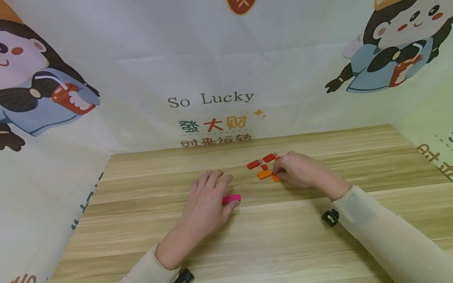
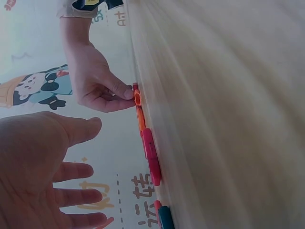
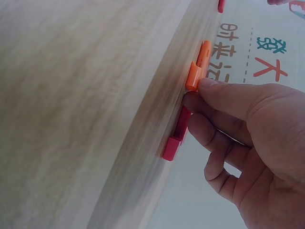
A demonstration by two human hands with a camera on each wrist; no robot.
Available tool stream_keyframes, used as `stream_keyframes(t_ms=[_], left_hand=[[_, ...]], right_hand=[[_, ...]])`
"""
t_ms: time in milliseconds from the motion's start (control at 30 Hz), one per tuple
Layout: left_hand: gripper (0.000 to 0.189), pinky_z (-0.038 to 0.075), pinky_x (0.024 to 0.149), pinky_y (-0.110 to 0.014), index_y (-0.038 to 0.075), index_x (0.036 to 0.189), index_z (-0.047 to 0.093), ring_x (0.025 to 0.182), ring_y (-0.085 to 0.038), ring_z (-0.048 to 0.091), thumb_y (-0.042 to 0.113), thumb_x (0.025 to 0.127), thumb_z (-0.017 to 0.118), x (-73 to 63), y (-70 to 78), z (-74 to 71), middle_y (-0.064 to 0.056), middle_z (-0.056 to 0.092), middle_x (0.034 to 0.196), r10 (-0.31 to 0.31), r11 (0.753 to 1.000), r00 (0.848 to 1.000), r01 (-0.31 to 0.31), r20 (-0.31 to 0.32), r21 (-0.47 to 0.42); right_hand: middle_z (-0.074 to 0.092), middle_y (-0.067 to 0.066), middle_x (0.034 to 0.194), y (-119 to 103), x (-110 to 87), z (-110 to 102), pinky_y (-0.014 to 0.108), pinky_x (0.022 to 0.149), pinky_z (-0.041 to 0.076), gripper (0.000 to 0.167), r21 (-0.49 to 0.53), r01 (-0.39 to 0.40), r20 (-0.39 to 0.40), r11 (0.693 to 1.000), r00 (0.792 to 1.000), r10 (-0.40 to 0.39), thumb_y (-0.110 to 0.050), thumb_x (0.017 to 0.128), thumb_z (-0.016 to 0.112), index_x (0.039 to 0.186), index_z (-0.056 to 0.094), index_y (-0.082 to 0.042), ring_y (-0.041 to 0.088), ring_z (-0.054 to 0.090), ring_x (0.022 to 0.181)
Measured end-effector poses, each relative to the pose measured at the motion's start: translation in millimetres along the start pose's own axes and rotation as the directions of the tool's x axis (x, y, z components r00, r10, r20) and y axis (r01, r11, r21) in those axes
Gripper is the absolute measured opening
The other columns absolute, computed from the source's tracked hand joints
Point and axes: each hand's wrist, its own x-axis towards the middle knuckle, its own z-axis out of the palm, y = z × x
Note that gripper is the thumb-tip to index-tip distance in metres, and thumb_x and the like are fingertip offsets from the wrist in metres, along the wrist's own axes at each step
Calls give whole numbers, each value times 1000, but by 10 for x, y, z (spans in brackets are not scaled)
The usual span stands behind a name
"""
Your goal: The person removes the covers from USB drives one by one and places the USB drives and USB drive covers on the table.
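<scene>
In the head view, my right hand (image 1: 297, 169) reaches in at the back of the table. Its thumb and forefinger pinch a small orange cap (image 1: 275, 178), also seen as the orange cap (image 3: 194, 77) in the right wrist view. Beside it lies an orange USB flash drive (image 1: 264, 174), its metal plug bare. My left hand (image 1: 203, 204) spreads its fingers over a pink flash drive (image 1: 231, 199) and grips nothing. Seen in the left wrist view, this hand (image 2: 57, 162) has its fingers apart, near the pink drive (image 2: 151, 157).
Two red flash drives, one on the left (image 1: 253, 164) and one on the right (image 1: 270, 157), lie behind the orange one, with a small red cap (image 1: 264, 167) nearby. A teal piece (image 2: 166, 217) shows in the left wrist view. Printed cloth (image 1: 212, 70) walls the wooden table (image 1: 141, 220).
</scene>
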Motion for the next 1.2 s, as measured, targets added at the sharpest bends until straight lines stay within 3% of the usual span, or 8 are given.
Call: stream_keyframes(t_ms=[467,700,967,1200], left_hand=[[63,41,114,-58,6,142,64,135,-39,51,43,94,82,21,-41,-26,-15,60,141,-7,999,1000,6,-20,-39],[62,41,114,-58,4,144,61,136,-40,50,34,94,83,55,-138,-52,-17,58,144,-35,998,999,35,-1,-44],[59,41,113,-58,3,142,61,135,-41,50,34,95,81,115,-249,-47,-18,58,143,-77,996,997,78,29,-47],[62,44,110,-57,1,144,61,132,-41,53,35,96,81,205,-309,-36,-19,59,141,-115,992,992,117,46,-39]], right_hand=[[72,-5,91,-8,-40,-28,38,78,58,8,-16,3,-52,1000,999,-4,-3,96,75,95,76,-11,13,65,80],[69,-5,88,-77,-106,-38,34,73,54,5,-38,13,-111,999,994,-17,-4,97,75,96,75,-9,13,57,74],[76,0,102,-139,-204,-13,42,83,60,12,-50,2,-167,999,986,-10,-13,98,78,109,78,-8,19,70,89],[75,7,109,-188,-309,1,48,86,59,23,-94,12,-225,995,974,-33,-18,95,82,114,77,-6,26,71,98]])
